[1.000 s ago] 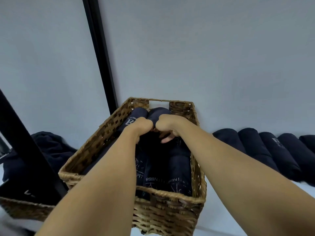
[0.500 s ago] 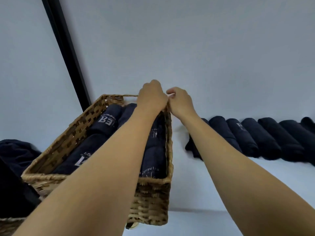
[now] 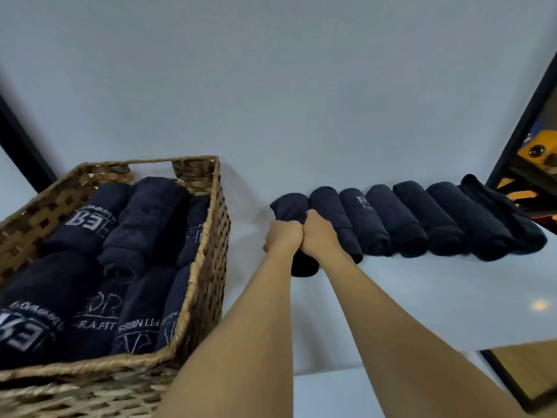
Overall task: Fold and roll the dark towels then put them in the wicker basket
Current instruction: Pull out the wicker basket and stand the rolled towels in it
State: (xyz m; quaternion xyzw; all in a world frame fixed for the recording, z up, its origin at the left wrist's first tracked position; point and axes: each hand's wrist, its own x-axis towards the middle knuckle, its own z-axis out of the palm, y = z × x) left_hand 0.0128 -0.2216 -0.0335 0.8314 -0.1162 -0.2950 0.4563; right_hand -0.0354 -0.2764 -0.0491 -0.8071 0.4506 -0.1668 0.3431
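1. Wicker basket [image 3: 193, 285], coarsely woven, sits at the lower left of the frame, packed with rolled dark towels [image 3: 141, 224] bearing pale lettering.
2. Left hand [image 3: 283, 236] and right hand [image 3: 319, 233], knuckles touching, curl their fingers round the leftmost rolled towel [image 3: 291, 206] at centre.
3. Soft cylindrical rolls [image 3: 422, 221] line the white desk [image 3: 391, 297] rightward.

In the wicker basket [image 3: 208, 267], the back-left roll [image 3: 87, 227] and the front-left roll [image 3: 27, 297] bore large upside-down "ER". A front roll [image 3: 96, 325] read "E.A.FIT"; its neighbour [image 3: 141, 297] began "ESSEN". The small logo on 1 bench towel [image 3: 366, 221] was unreadable.
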